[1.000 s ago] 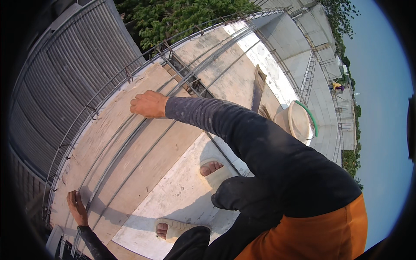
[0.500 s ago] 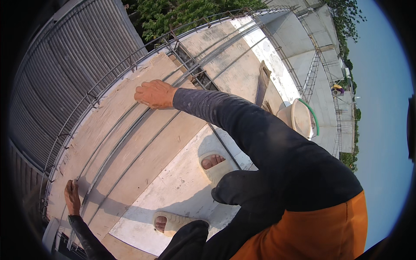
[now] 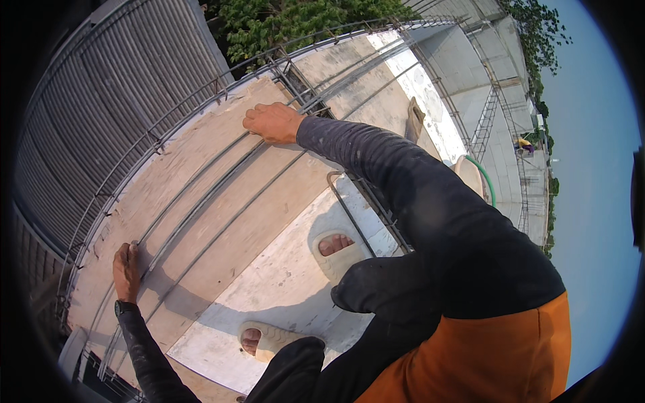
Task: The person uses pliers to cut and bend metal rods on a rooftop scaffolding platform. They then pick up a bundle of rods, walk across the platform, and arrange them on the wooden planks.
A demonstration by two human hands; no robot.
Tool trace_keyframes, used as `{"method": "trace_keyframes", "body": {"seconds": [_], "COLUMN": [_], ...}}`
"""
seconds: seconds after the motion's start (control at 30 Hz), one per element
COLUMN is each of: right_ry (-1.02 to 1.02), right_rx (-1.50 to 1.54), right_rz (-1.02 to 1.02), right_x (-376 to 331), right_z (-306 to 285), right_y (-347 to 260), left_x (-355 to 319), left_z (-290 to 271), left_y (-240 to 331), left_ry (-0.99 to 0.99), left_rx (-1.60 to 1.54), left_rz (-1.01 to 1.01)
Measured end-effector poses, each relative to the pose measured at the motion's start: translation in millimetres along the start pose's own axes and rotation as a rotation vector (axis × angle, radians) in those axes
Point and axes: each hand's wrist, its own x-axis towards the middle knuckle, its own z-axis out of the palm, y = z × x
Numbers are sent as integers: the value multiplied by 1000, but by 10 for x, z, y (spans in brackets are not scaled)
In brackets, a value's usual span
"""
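Note:
My right hand (image 3: 272, 122) reaches far out over a plywood deck (image 3: 201, 151), its fingers curled on a long thin steel bar (image 3: 195, 180) that lies along the boards. Near the deck's lower left edge, my left hand (image 3: 126, 270), with a dark watch at the wrist, grips the same run of bars. Both arms are in dark sleeves. I crouch with both feet in pale sandals (image 3: 332, 247) on a white board (image 3: 282, 285).
Two more long bars lie parallel on the deck. A tied steel cage (image 3: 201, 94) runs along its far edge, with a corrugated metal wall (image 3: 101, 107) beyond. A bent U-shaped bar (image 3: 344, 201) lies by my foot. A green hose (image 3: 489, 185) curves at the right.
Both hands have shifted outward, away from my body, along the deck. My feet have stayed on the white board.

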Motion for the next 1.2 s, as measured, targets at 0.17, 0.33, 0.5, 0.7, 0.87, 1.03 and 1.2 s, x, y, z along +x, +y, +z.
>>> {"method": "trace_keyframes", "body": {"seconds": [0.17,0.33,0.5,0.7,0.87,1.03,1.2], "right_ry": [-288,-136,40,22,-65,-30,-102], "right_rx": [45,-112,163,83,186,216,193], "right_rz": [117,-58,-30,33,126,137,167], "right_x": [170,-33,125,22,-63,-180,-255], "right_z": [-230,-9,161,-35,-48,39,-29], "right_y": [-203,-106,-178,-1,385,557,671], "left_x": [-224,-415,-669,-288,-11,-11,49], "left_z": [-36,-304,-53,108,288,357,390], "left_y": [393,591,322,369,654,710,917], "left_ry": [158,302,396,365,391,351,339], "left_rx": [93,63,166,192,204,93,68], "left_rz": [75,151,-12,-16,35,74,46]}}
